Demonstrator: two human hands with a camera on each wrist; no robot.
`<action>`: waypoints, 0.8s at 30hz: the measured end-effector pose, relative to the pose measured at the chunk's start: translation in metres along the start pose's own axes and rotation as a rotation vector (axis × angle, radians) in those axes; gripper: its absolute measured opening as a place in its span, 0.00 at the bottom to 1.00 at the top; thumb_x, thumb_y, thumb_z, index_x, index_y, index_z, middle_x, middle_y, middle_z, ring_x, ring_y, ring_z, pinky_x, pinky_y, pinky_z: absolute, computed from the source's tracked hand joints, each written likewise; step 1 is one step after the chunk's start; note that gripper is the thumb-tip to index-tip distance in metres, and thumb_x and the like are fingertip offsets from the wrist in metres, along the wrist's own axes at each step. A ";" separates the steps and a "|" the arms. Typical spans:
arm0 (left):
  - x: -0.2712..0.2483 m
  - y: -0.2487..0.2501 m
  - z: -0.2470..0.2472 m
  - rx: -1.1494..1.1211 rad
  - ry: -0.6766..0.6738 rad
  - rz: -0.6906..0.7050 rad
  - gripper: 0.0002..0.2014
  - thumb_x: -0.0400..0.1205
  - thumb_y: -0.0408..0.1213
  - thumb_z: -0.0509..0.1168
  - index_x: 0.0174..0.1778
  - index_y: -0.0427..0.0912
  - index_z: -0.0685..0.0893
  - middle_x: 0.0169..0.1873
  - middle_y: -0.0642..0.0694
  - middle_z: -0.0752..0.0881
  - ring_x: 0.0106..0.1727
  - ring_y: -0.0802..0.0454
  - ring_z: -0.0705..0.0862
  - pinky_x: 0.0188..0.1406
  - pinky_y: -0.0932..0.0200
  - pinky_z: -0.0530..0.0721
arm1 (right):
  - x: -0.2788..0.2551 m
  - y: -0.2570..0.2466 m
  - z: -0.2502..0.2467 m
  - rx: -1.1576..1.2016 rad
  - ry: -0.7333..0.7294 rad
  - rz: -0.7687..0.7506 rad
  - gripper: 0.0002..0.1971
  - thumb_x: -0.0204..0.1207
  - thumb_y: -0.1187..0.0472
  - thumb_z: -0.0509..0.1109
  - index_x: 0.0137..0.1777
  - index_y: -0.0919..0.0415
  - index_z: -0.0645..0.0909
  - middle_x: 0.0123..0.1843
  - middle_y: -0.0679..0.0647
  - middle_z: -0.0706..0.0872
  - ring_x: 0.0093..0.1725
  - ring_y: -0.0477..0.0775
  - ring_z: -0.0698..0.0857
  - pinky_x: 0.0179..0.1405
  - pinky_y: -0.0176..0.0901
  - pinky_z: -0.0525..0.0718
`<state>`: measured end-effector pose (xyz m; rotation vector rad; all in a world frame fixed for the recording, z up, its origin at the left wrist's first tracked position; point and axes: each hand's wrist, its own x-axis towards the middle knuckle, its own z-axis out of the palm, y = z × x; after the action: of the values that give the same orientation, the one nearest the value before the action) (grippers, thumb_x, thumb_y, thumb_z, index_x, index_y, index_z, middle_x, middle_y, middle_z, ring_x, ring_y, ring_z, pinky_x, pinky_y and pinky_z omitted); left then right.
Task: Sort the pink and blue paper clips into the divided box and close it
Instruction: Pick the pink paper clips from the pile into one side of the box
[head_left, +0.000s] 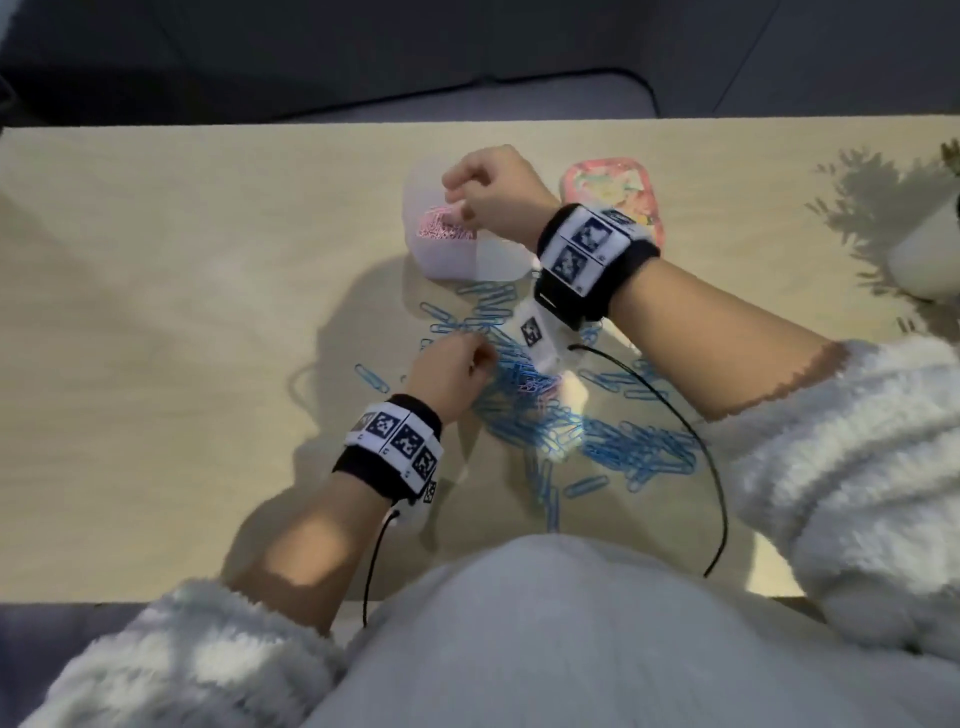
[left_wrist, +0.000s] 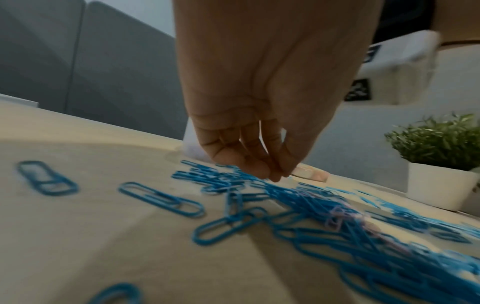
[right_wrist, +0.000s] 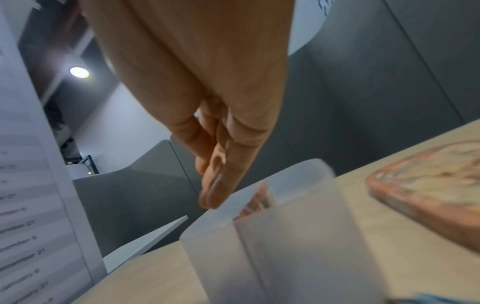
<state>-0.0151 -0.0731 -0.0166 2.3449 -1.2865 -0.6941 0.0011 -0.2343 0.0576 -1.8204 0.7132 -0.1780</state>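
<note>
The white divided box (head_left: 483, 254) stands open at the table's far middle, and pink clips (head_left: 447, 231) fill its left compartment. My right hand (head_left: 460, 205) hovers over that compartment. In the right wrist view its fingertips (right_wrist: 210, 197) are bunched just above the box rim (right_wrist: 285, 205), and no clip shows between them. A wide pile of blue clips (head_left: 561, 415) lies in front of the box, with a few pink clips (left_wrist: 337, 218) mixed in. My left hand (head_left: 480, 353) is curled over the pile's left end, fingertips (left_wrist: 272, 174) together at the clips. Whether they pinch one is hidden.
The box's pink patterned lid (head_left: 613, 192) lies flat to the right of the box. A small plant in a white pot (head_left: 930, 249) stands at the table's right edge. Stray blue clips (left_wrist: 161, 199) lie left of the pile. A black cable (head_left: 717, 467) crosses the near right.
</note>
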 end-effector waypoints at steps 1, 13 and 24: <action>0.003 0.004 0.004 0.001 -0.007 -0.002 0.08 0.78 0.34 0.61 0.49 0.40 0.83 0.49 0.40 0.87 0.51 0.40 0.83 0.47 0.53 0.79 | -0.013 0.007 -0.007 0.016 -0.002 -0.021 0.13 0.75 0.73 0.55 0.41 0.61 0.80 0.38 0.54 0.83 0.27 0.47 0.83 0.25 0.37 0.83; 0.014 -0.009 0.007 0.073 0.056 0.004 0.07 0.79 0.35 0.64 0.51 0.39 0.80 0.49 0.38 0.83 0.53 0.39 0.80 0.51 0.47 0.77 | -0.119 0.140 -0.038 -0.697 -0.220 -0.068 0.17 0.67 0.68 0.71 0.57 0.63 0.84 0.53 0.61 0.84 0.57 0.61 0.80 0.59 0.47 0.76; 0.007 -0.001 0.015 0.089 -0.129 0.186 0.08 0.74 0.33 0.71 0.48 0.36 0.84 0.48 0.39 0.82 0.51 0.42 0.81 0.50 0.55 0.76 | -0.124 0.146 -0.041 -0.731 -0.082 -0.084 0.05 0.71 0.67 0.65 0.39 0.60 0.82 0.43 0.59 0.86 0.50 0.63 0.82 0.46 0.46 0.78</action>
<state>-0.0204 -0.0799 -0.0307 2.2417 -1.5990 -0.7513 -0.1733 -0.2288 -0.0317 -2.5371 0.6921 0.1246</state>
